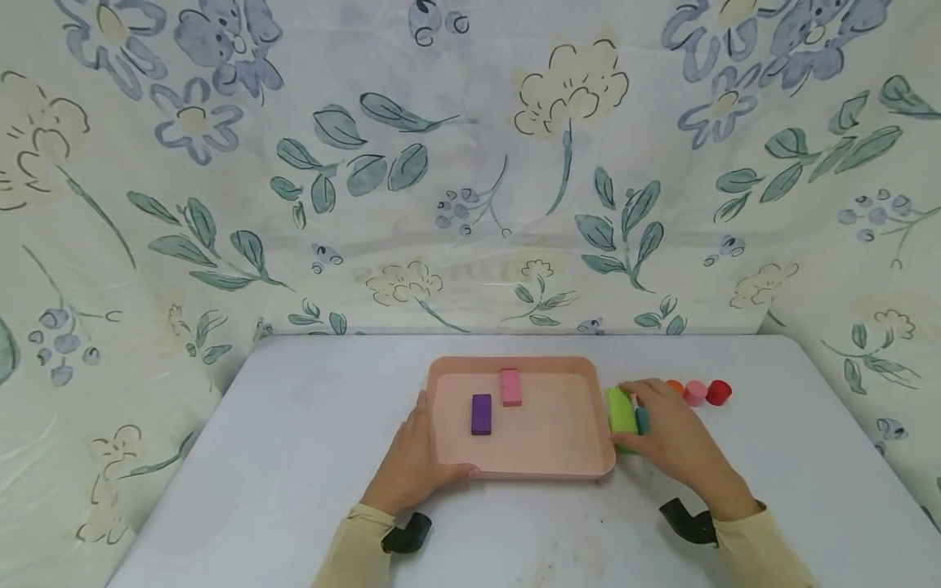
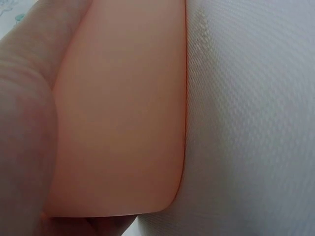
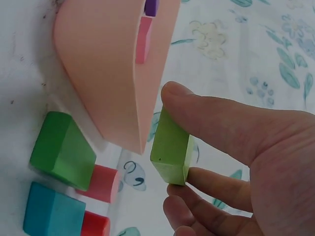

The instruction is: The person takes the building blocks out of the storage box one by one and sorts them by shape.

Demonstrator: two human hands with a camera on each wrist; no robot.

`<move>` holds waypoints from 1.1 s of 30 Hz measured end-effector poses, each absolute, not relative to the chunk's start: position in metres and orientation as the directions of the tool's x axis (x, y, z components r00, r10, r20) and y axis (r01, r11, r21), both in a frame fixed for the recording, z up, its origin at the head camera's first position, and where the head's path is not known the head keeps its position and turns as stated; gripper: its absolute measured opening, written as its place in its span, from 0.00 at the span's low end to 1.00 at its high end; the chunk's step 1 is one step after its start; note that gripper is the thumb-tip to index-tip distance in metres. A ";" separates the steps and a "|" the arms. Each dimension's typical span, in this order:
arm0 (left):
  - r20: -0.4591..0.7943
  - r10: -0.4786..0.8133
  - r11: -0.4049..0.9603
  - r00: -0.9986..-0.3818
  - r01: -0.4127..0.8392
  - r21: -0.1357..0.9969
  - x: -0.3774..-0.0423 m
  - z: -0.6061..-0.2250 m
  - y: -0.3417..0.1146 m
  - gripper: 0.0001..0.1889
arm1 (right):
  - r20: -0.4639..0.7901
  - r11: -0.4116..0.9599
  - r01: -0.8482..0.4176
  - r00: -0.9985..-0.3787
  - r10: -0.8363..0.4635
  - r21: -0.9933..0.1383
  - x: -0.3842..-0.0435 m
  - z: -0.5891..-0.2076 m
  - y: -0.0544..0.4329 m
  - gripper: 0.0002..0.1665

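My left hand (image 1: 412, 459) holds the near left corner of a peach tray (image 1: 547, 445), fingers along its left side and thumb at the front rim. Inside the tray lie a purple block (image 1: 481, 415) and a pink block (image 1: 510, 387). Just off the tray's right rim, my right hand (image 1: 678, 437) pinches a light green block (image 3: 172, 145) between thumb and fingers, raised above the table. Below it on the table stand a darker green block (image 3: 61, 150) and a teal block (image 3: 53, 209). The left wrist view shows mostly the tray's outer wall (image 2: 118, 108).
Behind the right hand, an orange cylinder (image 1: 674, 387), a pink cylinder (image 1: 694, 393) and a red cylinder (image 1: 719, 392) stand in a row on the white table (image 1: 309, 425). A flowered cloth (image 1: 470, 245) hangs along the table's back edge and sides.
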State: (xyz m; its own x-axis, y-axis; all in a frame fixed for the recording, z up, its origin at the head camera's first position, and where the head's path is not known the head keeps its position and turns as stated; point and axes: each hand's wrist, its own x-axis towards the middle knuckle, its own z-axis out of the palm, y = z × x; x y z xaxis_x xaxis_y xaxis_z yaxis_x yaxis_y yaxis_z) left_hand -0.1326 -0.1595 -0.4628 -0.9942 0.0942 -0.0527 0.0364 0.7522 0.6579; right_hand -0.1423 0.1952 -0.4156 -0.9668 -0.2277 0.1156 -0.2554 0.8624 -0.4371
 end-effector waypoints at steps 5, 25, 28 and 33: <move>-0.053 0.093 0.752 -0.994 0.035 0.659 -0.132 -0.463 -0.159 0.75 | 0.094 0.869 -0.242 -0.970 -0.223 -0.433 -0.138 -0.417 0.201 0.44; -0.046 0.101 0.757 -0.994 0.047 0.652 -0.133 -0.464 -0.161 0.75 | -0.006 0.859 -0.166 -0.981 -0.193 -0.485 -0.143 -0.416 0.231 0.42; -0.052 0.105 0.759 -0.993 0.047 0.650 -0.132 -0.464 -0.160 0.75 | -0.035 0.863 -0.145 -0.982 -0.185 -0.483 -0.144 -0.416 0.233 0.42; -0.052 0.108 0.763 -0.993 0.049 0.645 -0.131 -0.464 -0.160 0.74 | -0.066 0.872 -0.118 -0.983 -0.169 -0.476 -0.146 -0.417 0.236 0.43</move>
